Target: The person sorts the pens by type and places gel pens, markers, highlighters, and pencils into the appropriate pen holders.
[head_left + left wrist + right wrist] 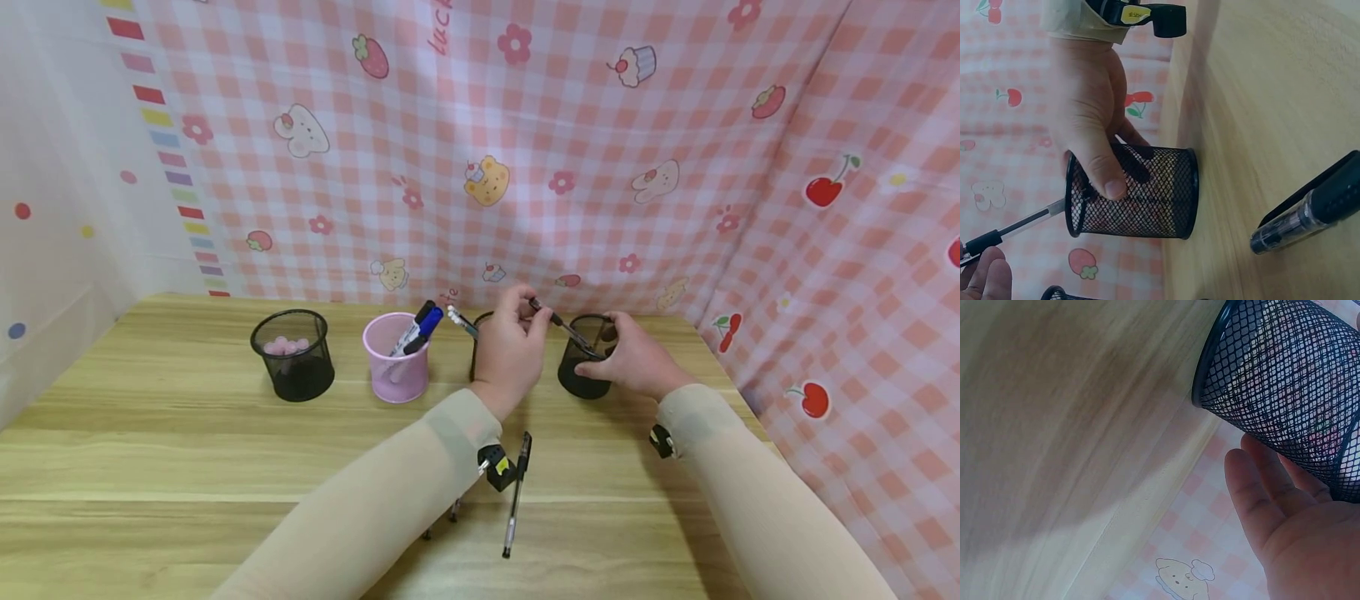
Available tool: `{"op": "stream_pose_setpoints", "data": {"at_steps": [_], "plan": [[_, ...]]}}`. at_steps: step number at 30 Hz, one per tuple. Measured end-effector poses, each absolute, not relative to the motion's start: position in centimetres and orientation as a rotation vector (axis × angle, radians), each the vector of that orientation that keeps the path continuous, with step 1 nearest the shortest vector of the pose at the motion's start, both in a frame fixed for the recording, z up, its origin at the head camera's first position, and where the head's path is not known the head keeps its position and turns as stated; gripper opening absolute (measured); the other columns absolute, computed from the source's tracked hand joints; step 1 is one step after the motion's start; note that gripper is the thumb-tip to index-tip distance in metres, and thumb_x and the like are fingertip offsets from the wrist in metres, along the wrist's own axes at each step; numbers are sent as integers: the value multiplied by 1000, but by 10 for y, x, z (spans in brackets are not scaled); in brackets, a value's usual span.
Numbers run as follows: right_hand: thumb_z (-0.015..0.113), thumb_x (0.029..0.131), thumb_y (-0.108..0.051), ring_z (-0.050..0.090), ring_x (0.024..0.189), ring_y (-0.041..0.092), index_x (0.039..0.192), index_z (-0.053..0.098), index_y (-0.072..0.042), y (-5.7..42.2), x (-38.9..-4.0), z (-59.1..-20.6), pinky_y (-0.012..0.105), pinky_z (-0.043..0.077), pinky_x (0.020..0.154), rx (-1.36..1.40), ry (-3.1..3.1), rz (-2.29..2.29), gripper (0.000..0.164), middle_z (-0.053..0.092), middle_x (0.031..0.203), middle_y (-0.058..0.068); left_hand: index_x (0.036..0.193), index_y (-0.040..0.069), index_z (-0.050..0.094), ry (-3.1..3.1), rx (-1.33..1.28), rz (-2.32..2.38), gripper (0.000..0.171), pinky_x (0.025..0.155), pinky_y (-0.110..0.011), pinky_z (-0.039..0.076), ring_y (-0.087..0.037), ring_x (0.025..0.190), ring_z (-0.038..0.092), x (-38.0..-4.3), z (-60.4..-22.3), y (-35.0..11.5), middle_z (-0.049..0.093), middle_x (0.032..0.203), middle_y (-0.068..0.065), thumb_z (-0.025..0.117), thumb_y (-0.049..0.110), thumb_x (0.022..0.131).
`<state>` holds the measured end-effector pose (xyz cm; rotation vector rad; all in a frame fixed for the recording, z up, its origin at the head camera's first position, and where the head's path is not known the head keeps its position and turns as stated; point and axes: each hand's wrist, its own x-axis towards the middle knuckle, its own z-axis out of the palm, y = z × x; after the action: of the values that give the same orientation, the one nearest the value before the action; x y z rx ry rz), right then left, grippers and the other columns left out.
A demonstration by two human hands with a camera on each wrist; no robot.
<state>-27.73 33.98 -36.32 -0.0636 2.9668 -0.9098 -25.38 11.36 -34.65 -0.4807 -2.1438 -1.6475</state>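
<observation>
My left hand (512, 354) pinches a gel pen (557, 320) with a dark cap and clear barrel. The pen slants down to the right, its lower end at the mouth of the rightmost black mesh pen cup (576, 385). In the left wrist view, the barrel's tip (1055, 207) overlaps the cup's rim. My right hand (637, 360) holds that cup from the right side, thumb across its front and fingers behind the mesh. The cup stands upright on the table. Below my left wrist lies another gel pen (516, 498).
A second black mesh cup (474, 367) with a white-topped pen (462, 322) is mostly hidden behind my left hand. Leftward stand a pink cup (400, 385) with markers (422, 328) and a black mesh cup (303, 379) holding pink items. More pen ends (454, 510) show beside my left sleeve.
</observation>
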Motion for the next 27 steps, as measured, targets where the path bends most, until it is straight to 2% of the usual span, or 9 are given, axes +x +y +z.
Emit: {"op": "stream_pose_setpoints", "data": {"at_steps": [7,15,27], "plan": [[90,82,-43,55,131,43,158,31,-1,340,-278,-363,60,46,109,-62,2961,-920,105,53,143,24,129,13,60,-2212,-464,-1620,24,71,-25,56,-13,87,71,-253,-349,117,76,105,-4,62,24,107],[91,81,-42,56,129,42,156,32,-2,340,-278,-364,59,47,109,-57,2960,-923,103,54,141,23,130,15,62,-2261,-460,-1588,24,74,-31,58,-13,89,72,-253,-350,120,77,108,-3,60,26,108],[91,81,-42,57,127,42,156,33,-2,340,-277,-365,58,47,108,-76,2979,-925,103,56,140,24,126,13,66,-2315,-461,-1494,24,78,-35,59,-15,91,74,-254,-352,124,79,110,-2,60,28,109]]}}
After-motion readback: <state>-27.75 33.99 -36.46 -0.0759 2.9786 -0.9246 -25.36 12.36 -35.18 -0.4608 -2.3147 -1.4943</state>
